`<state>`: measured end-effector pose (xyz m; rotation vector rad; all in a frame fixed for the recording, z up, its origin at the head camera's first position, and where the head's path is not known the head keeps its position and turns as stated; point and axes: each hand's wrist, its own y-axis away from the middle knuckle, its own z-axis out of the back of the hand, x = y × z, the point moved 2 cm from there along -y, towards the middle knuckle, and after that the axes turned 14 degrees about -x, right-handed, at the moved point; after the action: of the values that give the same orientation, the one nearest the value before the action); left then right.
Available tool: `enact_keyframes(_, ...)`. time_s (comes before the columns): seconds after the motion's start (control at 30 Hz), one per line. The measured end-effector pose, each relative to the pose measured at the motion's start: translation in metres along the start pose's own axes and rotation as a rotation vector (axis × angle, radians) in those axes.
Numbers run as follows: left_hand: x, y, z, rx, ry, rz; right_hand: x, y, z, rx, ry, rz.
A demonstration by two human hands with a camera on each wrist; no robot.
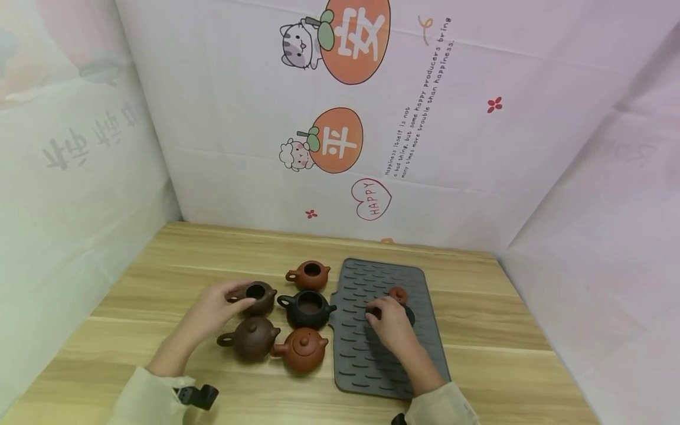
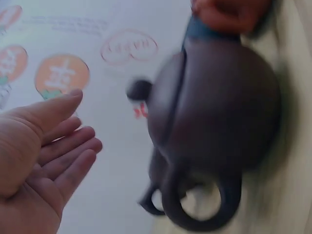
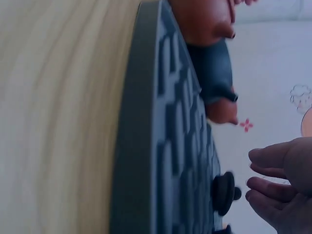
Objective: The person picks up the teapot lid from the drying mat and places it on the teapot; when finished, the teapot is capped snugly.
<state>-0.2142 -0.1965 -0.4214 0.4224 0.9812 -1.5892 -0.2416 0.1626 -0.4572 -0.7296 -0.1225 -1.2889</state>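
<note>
My left hand (image 1: 215, 307) reaches beside a small brown teapot (image 1: 264, 305) that stands without a lid. Its fingers lie relaxed in the left wrist view, with thumb and fingers apart and nothing between them. My right hand (image 1: 393, 324) hovers low over a grey ridged mat (image 1: 366, 366). A dark knobbed lid (image 3: 223, 193) rests on the mat, just off the right fingertips. Also on the mat are a red-brown lid (image 1: 398, 295) and a black lid (image 1: 409, 316), partly hidden by the right hand.
Near the left hand stand a lidded brown teapot (image 1: 249, 340) and a lidded red-brown teapot (image 1: 305, 352). A lidless black teapot (image 1: 308, 316) and a lidless red-brown teapot (image 1: 313, 280) stand farther back. Printed white cloth (image 1: 255, 195) walls in the wooden table (image 1: 510, 330).
</note>
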Motion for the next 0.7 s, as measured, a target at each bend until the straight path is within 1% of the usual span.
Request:
enact_keyframes(0.13,0.021,-0.010,0.002,-0.014,-0.035,0.022,-0.009,-0.003,-0.001,0.004,0.060,-0.017)
enact_keyframes(0.27,0.039,-0.018,0.000,0.018,-0.032,0.025,-0.014,-0.007,-0.001,0.019,0.100,-0.042)
enact_keyframes(0.3,0.043,-0.019,-0.002,0.028,-0.025,0.017,-0.014,-0.008,-0.001,0.027,0.103,-0.048)
enact_keyframes(0.37,0.050,-0.021,-0.004,0.048,-0.018,0.005,-0.015,-0.008,-0.001,0.040,0.112,-0.050)
enact_keyframes(0.5,0.062,-0.022,-0.009,0.065,-0.005,0.006,-0.018,-0.009,-0.003,0.047,0.120,-0.059)
enact_keyframes(0.7,0.075,-0.023,-0.014,0.049,0.013,-0.007,-0.022,-0.012,-0.005,0.035,0.119,-0.072)
